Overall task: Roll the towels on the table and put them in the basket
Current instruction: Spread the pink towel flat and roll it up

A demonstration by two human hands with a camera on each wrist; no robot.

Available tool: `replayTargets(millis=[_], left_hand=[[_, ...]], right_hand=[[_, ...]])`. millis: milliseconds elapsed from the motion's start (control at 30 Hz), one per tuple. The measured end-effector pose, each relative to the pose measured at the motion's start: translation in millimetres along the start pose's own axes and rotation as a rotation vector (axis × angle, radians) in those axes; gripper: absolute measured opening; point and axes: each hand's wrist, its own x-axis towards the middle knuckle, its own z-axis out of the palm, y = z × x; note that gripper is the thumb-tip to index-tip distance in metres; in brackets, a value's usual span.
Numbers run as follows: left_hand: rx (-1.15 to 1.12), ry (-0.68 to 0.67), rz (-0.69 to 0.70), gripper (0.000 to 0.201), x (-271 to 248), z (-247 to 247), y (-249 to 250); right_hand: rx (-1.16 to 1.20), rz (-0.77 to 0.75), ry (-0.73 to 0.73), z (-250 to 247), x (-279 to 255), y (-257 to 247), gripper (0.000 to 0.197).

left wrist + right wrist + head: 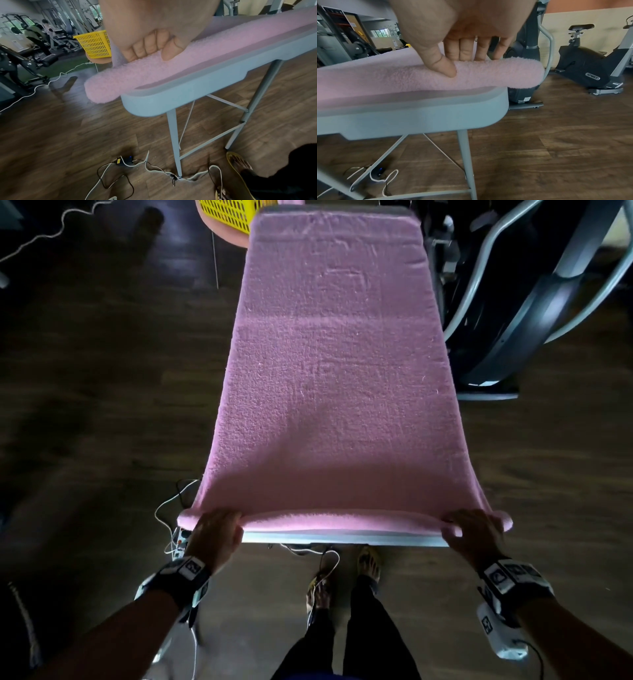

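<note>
A: What is shown?

B: A pink towel (337, 378) is spread flat along a narrow grey table (342, 539), covering nearly all of it. Its near edge has been turned over into a first thin roll, which overhangs both near corners of the table.

A: How is it held?

B: The roll is pinched near each end. The left hand (214, 537) is curled round it, thumb in front and fingers behind. The right hand (474, 534) grips the other end in the same way, thumb pressed into the pile.

A: How might the towel handle?

B: It looks soft, thick and fluffy, and is judged light and limp. It is unlikely to slip, but a loose roll could sag or unwind. It is best held at both ends, as now, so that the roll is kept even across its width.

A: Where is the basket?

B: A yellow basket (227, 215) is seen beyond the far left corner of the table, well apart from the hands.
</note>
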Motion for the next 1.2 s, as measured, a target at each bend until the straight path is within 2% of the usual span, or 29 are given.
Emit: replayTargets(millis=[100, 200, 267, 333, 367, 433, 533, 600, 667, 733, 800, 867, 933, 1000, 1067, 1133, 1200], left_hand=[[0.004, -0.052, -0.019, 0.040, 18, -3, -1], [0.038, -0.057, -0.099, 0.035, 32, -12, 0], [0.036, 0.019, -0.072, 0.033, 36, -7, 1], [0.004, 0.005, -0.003, 0.046, 35, -2, 6], [0.009, -0.010, 0.007, 0.051, 34, 1, 8], [0.022, -0.063, -0.044, 0.054, 35, 2, 11], [0.005, -0.109, -0.097, 0.037, 47, -4, 18], [0.022, -0.101, -0.118, 0.028, 56, -7, 22], [0.026, -0.094, -0.128, 0.040, 63, -7, 20], [0.055, -0.040, -0.146, 0.042, 68, -11, 19], [0.110, 0.021, -0.194, 0.035, 75, -18, 22], [0.134, 0.060, -0.212, 0.029, 82, -23, 27], [0.089, 0.063, -0.199, 0.028, 86, -19, 31], [0.054, -0.012, -0.219, 0.045, 86, -12, 33], [0.050, -0.073, -0.238, 0.063, 86, -9, 34], [0.053, -0.052, -0.225, 0.060, 89, -12, 35], [0.062, -0.025, -0.211, 0.052, 93, -18, 38]], right_hand=[[0.007, 0.065, -0.065, -8, 18, -2, 0.027], [0.043, 0.103, 0.068, -11, 32, -2, 0.020], [0.029, 0.056, 0.101, -8, 35, -3, 0.012], [0.029, -0.021, 0.027, -4, 35, -5, 0.011], [0.032, -0.033, -0.021, 0, 33, -5, 0.014], [0.034, -0.027, -0.092, 2, 31, -3, 0.037], [0.050, -0.025, -0.069, 0, 39, 3, 0.042], [0.080, -0.026, -0.057, -3, 51, 6, 0.033], [0.048, -0.049, -0.043, -7, 62, 6, 0.018], [0.013, -0.091, -0.067, -9, 74, 7, 0.026], [0.035, -0.079, -0.068, -14, 85, 8, 0.028], [0.063, -0.070, 0.001, -16, 92, 11, 0.019], [0.062, -0.137, 0.063, -16, 94, 11, 0.010], [0.069, -0.195, 0.059, -13, 92, 7, 0.012], [0.032, -0.138, 0.017, -11, 93, 3, 0.007], [-0.008, -0.069, -0.052, -9, 92, 1, 0.026], [-0.030, -0.034, -0.078, -9, 92, -2, 0.035]])
